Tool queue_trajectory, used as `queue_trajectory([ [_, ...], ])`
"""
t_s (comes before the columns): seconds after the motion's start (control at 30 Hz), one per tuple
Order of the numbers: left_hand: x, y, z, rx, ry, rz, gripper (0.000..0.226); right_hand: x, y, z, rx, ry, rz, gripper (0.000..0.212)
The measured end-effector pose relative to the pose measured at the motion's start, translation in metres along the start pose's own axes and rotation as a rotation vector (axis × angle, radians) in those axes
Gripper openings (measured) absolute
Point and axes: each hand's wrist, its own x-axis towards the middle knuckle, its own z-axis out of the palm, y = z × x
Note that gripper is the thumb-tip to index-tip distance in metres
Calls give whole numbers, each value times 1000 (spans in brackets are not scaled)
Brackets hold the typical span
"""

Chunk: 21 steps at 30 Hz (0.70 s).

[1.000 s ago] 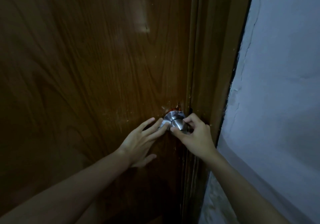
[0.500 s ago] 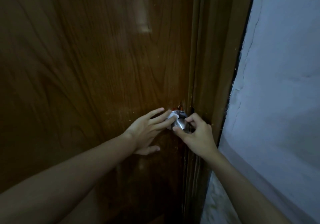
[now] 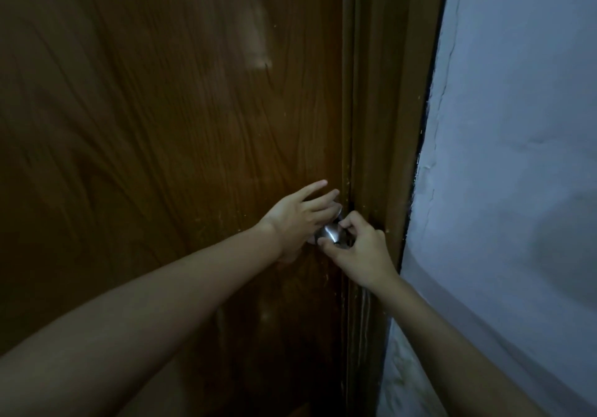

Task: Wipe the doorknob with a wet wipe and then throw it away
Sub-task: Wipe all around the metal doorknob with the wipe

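Note:
A round silver doorknob (image 3: pixel 331 233) sits at the right edge of a dark brown wooden door (image 3: pixel 161 126). My left hand (image 3: pixel 295 218) lies over the knob's upper left side with its fingers stretched out. It presses a wet wipe against the metal; the wipe is almost wholly hidden under the fingers. My right hand (image 3: pixel 360 250) pinches the knob's right side between thumb and bent forefinger. Only a small shiny patch of the knob shows between the two hands.
The brown door frame (image 3: pixel 381 126) runs straight up just right of the knob. Beyond it stands a pale blue-grey wall (image 3: pixel 517 158) with cracked, uneven paint along the frame. The light is dim.
My left hand has slid up and to the right across the knob, covering more of it and hiding the wipe. My right hand has kept its hold.

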Motion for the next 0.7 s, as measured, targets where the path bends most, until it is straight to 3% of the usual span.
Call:
queue_trajectory([
  [0.17,-24,2,9,-85,-10,-52,83,0,0,0,-15,-7,34,26],
  [0.3,-32,4,19,-61,-32,14,84,0,0,1,0,0,31,26],
  [0.47,-11,0,7,-114,43,28,75,1,2,3,-25,12,32,24],
  [0.7,-40,30,32,-256,17,-73,82,-1,0,3,14,38,7,25],
])
